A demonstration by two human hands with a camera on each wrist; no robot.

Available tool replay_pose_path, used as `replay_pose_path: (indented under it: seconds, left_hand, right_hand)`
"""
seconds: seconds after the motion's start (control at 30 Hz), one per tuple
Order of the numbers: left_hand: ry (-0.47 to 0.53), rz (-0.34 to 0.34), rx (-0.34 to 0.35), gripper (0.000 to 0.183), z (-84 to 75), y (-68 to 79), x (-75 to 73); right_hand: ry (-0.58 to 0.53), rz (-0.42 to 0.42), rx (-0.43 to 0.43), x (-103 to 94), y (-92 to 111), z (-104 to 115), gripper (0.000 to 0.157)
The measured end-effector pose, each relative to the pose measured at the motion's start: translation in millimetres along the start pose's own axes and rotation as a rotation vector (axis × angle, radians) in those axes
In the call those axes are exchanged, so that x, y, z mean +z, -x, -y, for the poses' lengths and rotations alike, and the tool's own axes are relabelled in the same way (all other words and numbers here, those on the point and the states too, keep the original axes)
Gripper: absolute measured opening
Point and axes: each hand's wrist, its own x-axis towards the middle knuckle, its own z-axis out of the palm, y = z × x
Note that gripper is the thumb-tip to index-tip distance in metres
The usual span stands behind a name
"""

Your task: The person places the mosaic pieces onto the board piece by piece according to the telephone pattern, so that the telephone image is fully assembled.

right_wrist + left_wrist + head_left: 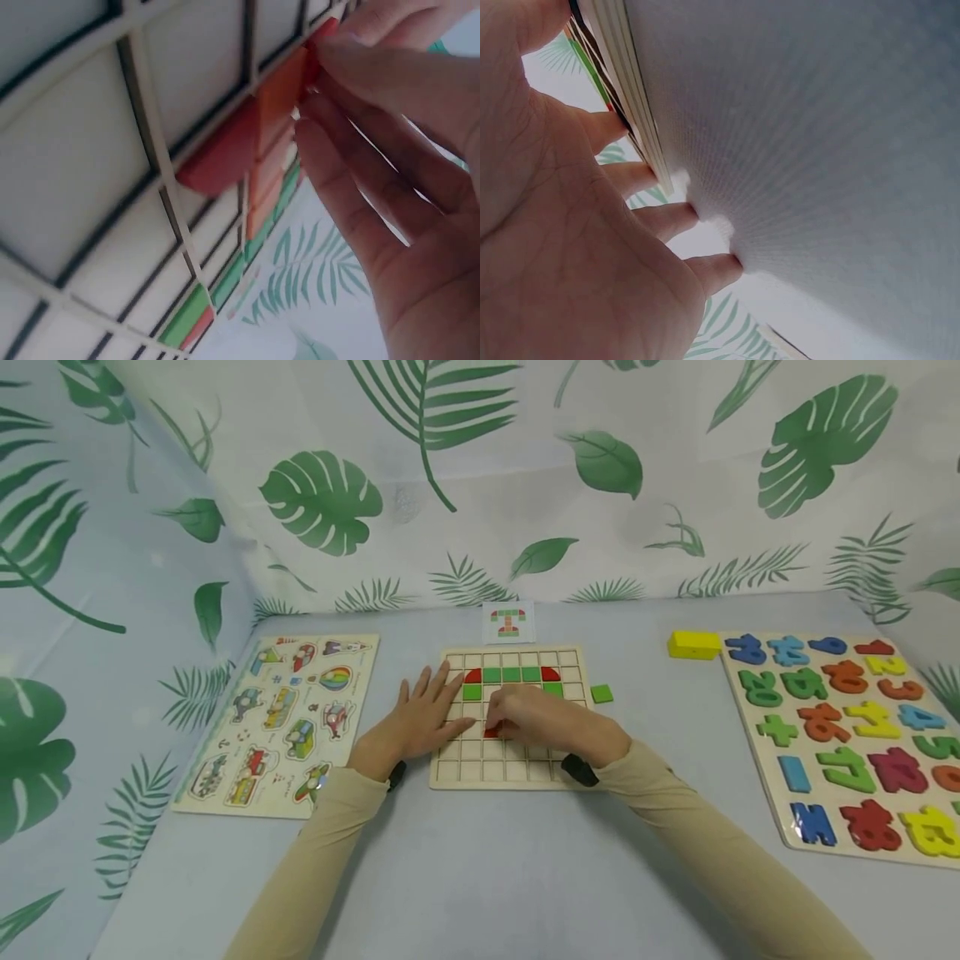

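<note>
A wooden grid board (457, 772) lies flat on the table. My left hand (420, 718) is spread at its left side, with thumb and some fingertips over the edge. My right hand (543, 718) bends over the middle and pinches a red tile (324, 45) at a grid square; fingers partly hide it. Next to it in the right wrist view are orange tiles (277, 94) and another red tile (221, 154) with one rounded corner. Along an upper row sit green tiles (512, 675) between red rounded tiles (551, 674). A loose green tile (602, 693) lies right of the board.
A pattern card (508, 623) stands behind the board. To the left lies a vehicle picture puzzle (296, 727); on the right are a number puzzle board (780, 827) and a yellow block (693, 645). Leaf-printed cloth (480, 477) hangs at the back.
</note>
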Motion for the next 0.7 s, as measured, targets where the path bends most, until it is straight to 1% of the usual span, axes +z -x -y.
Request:
replay_pose_path:
  seconds: [0.07, 0.13, 0.2, 0.27, 0.4, 0.5, 0.6, 0.7]
  left_hand:
    - [-0.003, 0.004, -0.002, 0.08, 0.0, 0.3, 0.3]
    - [0.001, 0.0, -0.003, 0.08, -0.3, 0.3, 0.4]
    - [0.005, -0.004, -0.004, 0.08, -0.4, 0.3, 0.5]
    - [0.007, -0.006, -0.002, 0.08, -0.7, -0.3, 1.2]
    - [-0.002, -0.004, 0.0, 0.08, -1.6, -1.1, 1.7]
    - [-0.006, -0.003, 0.0, 0.08, -2.3, -1.2, 1.3]
    - [-0.002, -0.004, 0.0, 0.08, -2.7, -0.3, 0.6]
    - [0.007, -0.007, 0.002, 0.079, -2.5, 0.7, 0.1]
  right_hand:
    - [-0.049, 0.018, 0.032, -4.6, 4.8, -0.2, 0.017]
    - [-0.094, 0.015, 0.072, -12.6, 10.6, -2.5, 0.021]
    - [-0.139, -0.01, 0.117, -23.8, 18.5, -6.3, 0.025]
    - [-0.156, -0.059, 0.144, -36.3, 28.5, -11.5, 0.026]
    - [-0.142, -0.133, 0.189, -59.8, 52.3, -22.5, 0.023]
    - [-0.107, -0.161, 0.238, -72.7, 70.7, -30.2, 0.019]
    - [-0.088, -0.166, 0.288, -78.8, 85.8, -38.0, 0.018]
    - [-0.075, -0.139, 0.33, -78.3, 95.1, -47.0, 0.019]
